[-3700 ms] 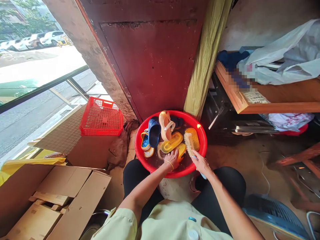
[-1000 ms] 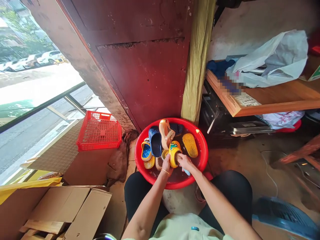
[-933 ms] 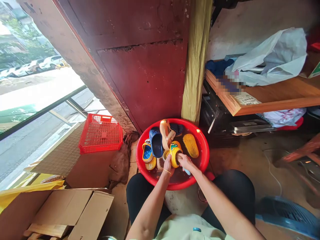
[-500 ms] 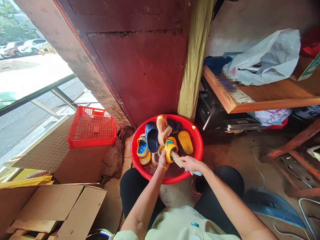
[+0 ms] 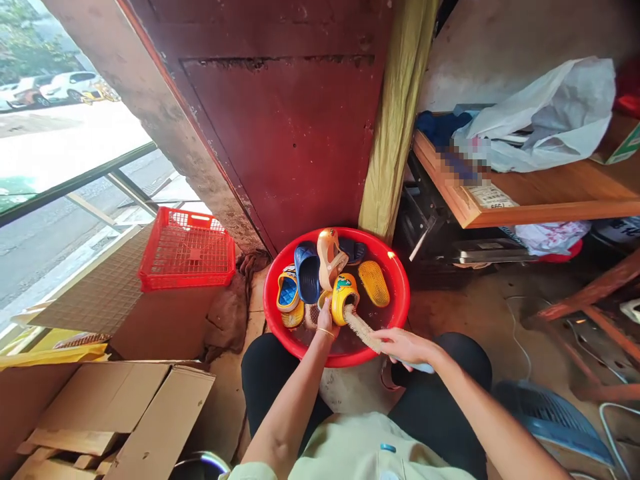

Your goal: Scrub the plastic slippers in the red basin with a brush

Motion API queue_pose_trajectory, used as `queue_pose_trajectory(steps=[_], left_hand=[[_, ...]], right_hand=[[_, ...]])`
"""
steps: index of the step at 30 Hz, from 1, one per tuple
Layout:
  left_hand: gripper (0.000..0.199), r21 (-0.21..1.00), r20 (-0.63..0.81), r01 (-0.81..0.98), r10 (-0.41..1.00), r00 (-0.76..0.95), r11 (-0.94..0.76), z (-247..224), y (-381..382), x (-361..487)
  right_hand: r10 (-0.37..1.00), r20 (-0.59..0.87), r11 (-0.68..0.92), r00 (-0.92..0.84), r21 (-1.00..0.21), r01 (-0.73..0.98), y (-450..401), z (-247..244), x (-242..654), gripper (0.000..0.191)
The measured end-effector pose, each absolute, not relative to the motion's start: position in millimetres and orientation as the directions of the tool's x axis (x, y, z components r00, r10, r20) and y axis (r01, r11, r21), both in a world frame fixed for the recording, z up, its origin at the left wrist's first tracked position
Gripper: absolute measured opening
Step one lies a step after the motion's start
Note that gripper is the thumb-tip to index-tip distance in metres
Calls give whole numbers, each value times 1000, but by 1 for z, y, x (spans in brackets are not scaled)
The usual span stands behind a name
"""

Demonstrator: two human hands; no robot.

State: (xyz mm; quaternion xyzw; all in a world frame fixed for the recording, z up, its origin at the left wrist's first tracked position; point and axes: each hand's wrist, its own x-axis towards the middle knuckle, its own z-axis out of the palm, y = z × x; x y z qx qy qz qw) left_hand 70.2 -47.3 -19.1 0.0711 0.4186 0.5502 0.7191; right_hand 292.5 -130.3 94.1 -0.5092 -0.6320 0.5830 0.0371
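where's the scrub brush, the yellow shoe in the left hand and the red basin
scrub brush (image 5: pixel 363 330), head view, on the bristles
yellow shoe (image 5: pixel 341 303), head view, on the upper
red basin (image 5: pixel 406 293), head view, on the rim

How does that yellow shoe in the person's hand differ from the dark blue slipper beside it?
The yellow clog is bright yellow with a printed picture; the navy slide is plain dark blue. The clog is held by the left hand, the right hand's brush in its opening; the slide lies untouched. Both sit in the red basin.
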Motion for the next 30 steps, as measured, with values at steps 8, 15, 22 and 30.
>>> queue_pose_trajectory(steps=[8,15,22,30], left_hand=[[63,663,-513,-580,851,109,473,-16,-53,69],[58,397,-581,-700,753,308,593,-19,-53,54],[57,323,-521,-721,752,405,612,-20,-53,49],[58,377,-493,-767,813,308,519,-38,-46,51]], right_hand=[[907,-421,-372,-22,-824,427,-140,41,291,67],[998,-28,31,-61,-613,789,-140,14,213,54],[996,82,3,28,-353,935,-69,41,225,55],[911,-28,390,-411,-262,883,-110,36,184,57]])
